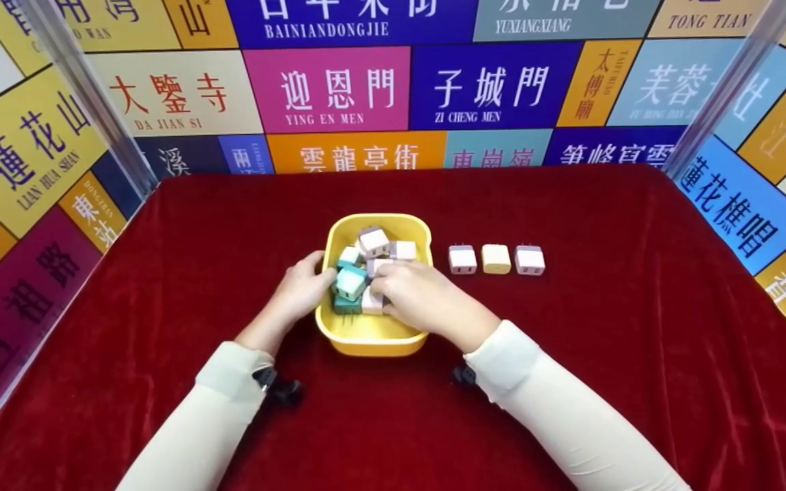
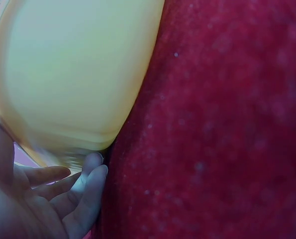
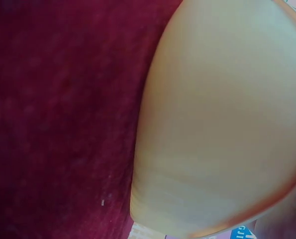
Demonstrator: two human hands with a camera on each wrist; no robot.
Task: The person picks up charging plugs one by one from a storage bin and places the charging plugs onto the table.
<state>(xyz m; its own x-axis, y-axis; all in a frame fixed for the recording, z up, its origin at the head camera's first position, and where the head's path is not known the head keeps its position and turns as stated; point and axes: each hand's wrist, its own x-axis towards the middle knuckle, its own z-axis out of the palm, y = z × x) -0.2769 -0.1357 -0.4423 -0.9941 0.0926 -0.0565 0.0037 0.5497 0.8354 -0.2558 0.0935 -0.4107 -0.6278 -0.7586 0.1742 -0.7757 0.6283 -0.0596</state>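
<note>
A yellow plastic basket point(image 1: 372, 346) on the red cloth holds several plug chargers, some white and lilac, others green. My left hand point(image 1: 303, 286) grips its left side, thumb over the rim and fingers against the outer wall; the left wrist view shows these fingers point(image 2: 90, 194) low by the base. Over the basket's right rim reaches my right hand point(image 1: 417, 296), its bent fingers among the chargers at a pale pink charger point(image 1: 372, 301). Whether they pinch it is hidden. A green charger point(image 1: 351, 282) and a white-lilac charger point(image 1: 374, 242) lie on the pile.
Right of the basket stand three chargers in a row: a white-lilac one point(image 1: 462, 260), a cream one point(image 1: 496, 259) and another white-lilac one point(image 1: 529, 260). Red velvet cloth point(image 1: 611, 368) covers the table. Panels with printed signs point(image 1: 338, 88) enclose the back and sides.
</note>
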